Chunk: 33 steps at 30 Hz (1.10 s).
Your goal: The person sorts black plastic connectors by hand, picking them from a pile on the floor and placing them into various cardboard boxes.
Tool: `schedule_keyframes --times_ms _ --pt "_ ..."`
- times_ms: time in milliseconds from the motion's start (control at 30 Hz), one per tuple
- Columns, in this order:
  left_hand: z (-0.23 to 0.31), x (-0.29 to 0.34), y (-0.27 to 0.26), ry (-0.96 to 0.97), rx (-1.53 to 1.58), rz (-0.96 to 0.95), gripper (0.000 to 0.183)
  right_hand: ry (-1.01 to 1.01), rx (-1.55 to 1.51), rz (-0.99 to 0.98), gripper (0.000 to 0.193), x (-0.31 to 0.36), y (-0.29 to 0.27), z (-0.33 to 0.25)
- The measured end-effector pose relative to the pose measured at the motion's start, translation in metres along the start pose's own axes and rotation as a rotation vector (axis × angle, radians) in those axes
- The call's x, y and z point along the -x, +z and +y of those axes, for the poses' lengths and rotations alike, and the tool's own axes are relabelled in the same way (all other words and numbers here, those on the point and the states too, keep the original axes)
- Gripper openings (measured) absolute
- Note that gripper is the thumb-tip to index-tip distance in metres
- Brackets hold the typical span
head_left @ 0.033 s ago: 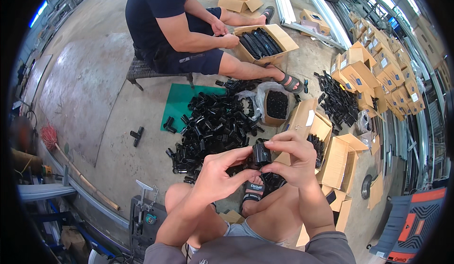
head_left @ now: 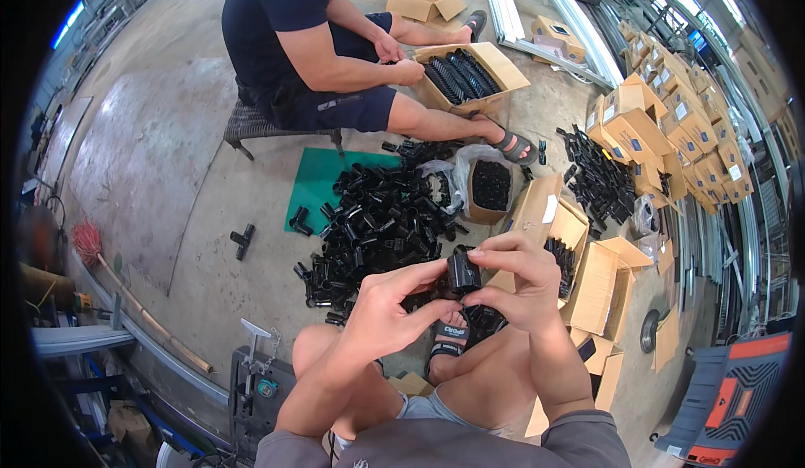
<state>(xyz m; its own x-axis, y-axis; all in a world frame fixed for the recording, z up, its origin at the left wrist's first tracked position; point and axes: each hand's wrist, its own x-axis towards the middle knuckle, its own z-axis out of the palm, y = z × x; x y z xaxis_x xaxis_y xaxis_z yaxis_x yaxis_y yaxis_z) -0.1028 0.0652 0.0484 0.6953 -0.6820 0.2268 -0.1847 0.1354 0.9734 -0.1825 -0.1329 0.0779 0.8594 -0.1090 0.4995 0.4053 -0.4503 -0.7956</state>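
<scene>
Above my lap, my left hand (head_left: pixel 401 302) and my right hand (head_left: pixel 521 282) pinch a short black tube-shaped fitting (head_left: pixel 463 273) between them. The left fingers grip its near-left side and partly hide it. My right thumb and forefinger close on its right side, the thumb near its lower end. A large heap of similar black pipe fittings (head_left: pixel 369 225) lies on the floor just beyond my hands, partly on a green sheet (head_left: pixel 314 176). One fitting (head_left: pixel 243 241) lies apart to the left.
A co-worker (head_left: pixel 285 57) sits on a woven stool beside a carton (head_left: pixel 507 78) of stacked black parts. Open cartons (head_left: pixel 599 288) stand at my right, near a bagged box of small black pieces (head_left: pixel 490 187). A broom (head_left: pixel 155 325) lies left; a toolbox (head_left: pixel 729 401) stands lower right.
</scene>
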Motion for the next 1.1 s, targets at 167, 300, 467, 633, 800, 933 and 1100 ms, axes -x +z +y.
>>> schedule_keyframes --times_ms 167,300,467,633,800,933,1100 --pt "0.004 -0.002 -0.005 -0.02 -0.089 -0.079 0.047 -0.009 -0.013 -0.019 0.049 0.0 -0.002 0.003" --pt "0.007 -0.001 -0.003 -0.126 0.033 -0.095 0.046 0.065 -0.04 -0.057 0.05 0.003 -0.004 0.009" --pt "0.002 0.002 0.003 -0.222 0.263 0.018 0.065 0.186 -0.171 -0.111 0.064 0.001 -0.005 0.03" --pt "0.007 -0.002 -0.009 -0.309 0.54 0.111 0.084 0.577 -0.162 0.118 0.033 -0.018 -0.038 0.093" --pt "0.002 -0.008 -0.019 -0.418 0.607 0.088 0.08 0.896 -0.007 0.16 0.028 -0.008 -0.066 0.207" --pt "-0.003 -0.014 -0.02 -0.463 0.609 0.2 0.077 1.04 0.119 0.169 0.026 0.013 -0.081 0.305" --pt "-0.01 -0.018 -0.023 -0.501 0.522 0.227 0.076 1.158 0.364 0.188 0.026 0.018 -0.092 0.389"
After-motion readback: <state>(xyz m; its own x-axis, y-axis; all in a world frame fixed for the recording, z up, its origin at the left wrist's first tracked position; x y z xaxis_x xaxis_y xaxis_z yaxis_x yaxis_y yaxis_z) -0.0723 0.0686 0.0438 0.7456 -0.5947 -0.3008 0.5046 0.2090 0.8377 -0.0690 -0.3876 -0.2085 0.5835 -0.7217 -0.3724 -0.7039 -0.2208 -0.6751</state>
